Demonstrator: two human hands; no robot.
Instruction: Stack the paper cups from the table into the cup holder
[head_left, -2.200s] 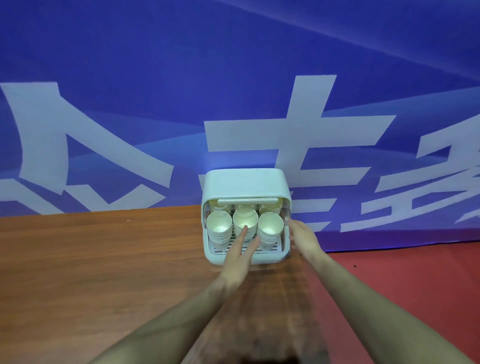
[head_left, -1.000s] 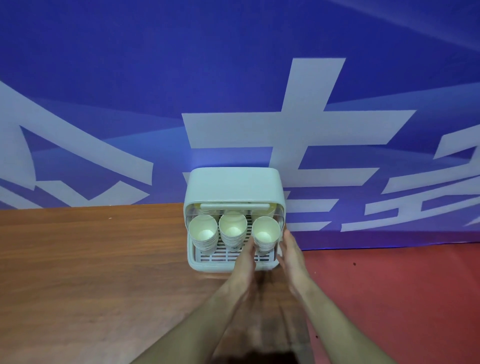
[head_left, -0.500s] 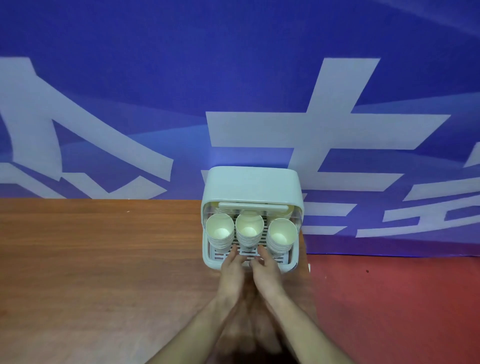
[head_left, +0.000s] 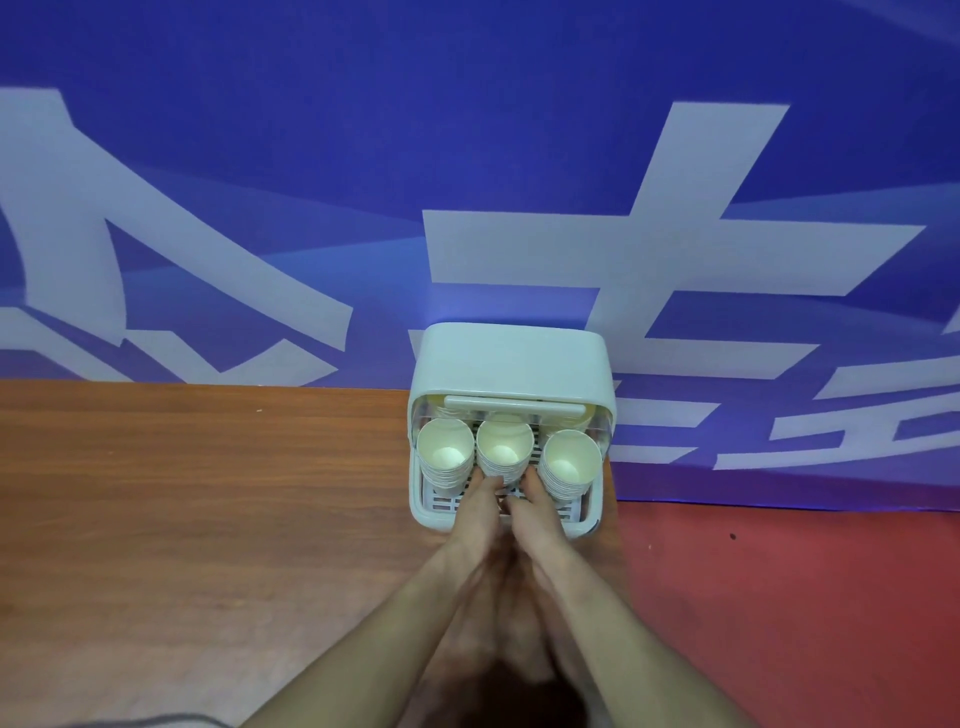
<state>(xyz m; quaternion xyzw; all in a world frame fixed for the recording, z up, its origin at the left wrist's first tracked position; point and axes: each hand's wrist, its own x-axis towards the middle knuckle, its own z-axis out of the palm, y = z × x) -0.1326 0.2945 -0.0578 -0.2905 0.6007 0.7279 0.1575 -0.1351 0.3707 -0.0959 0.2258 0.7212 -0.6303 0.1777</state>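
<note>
A blue banner (head_left: 311, 156) with large pale characters fills the whole back of the view and hangs straight down behind the bench (head_left: 182, 519). The bench is brown wood grain, wide and bare toward 9 o'clock; its right edge runs just past the cup holder, and beyond that edge lies red floor (head_left: 805, 597) toward 3 and 4 o'clock.

The cup holder (head_left: 511, 364), a pale box with a rounded top and a slotted tray at its base, stands at the back of the bench at 12 o'clock from the hands, close against the banner and near the bench's right edge. Its open front faces the person. Inside, three stacks of paper cups lean mouth-forward in a row: the left stack (head_left: 445, 457), the middle stack (head_left: 505, 449) and the right stack (head_left: 567, 462), nearly touching one another. More cups show dimly behind them under the lid.

Both forearms come in from 6 o'clock, side by side. The left hand (head_left: 478, 514) and the right hand (head_left: 537, 514) rest over the tray's front lip, touching each other. The grip of each hand is loose, fingers extended forward and close together, the tips meeting the underside of the middle stack from either side, without wrapping it.
</note>
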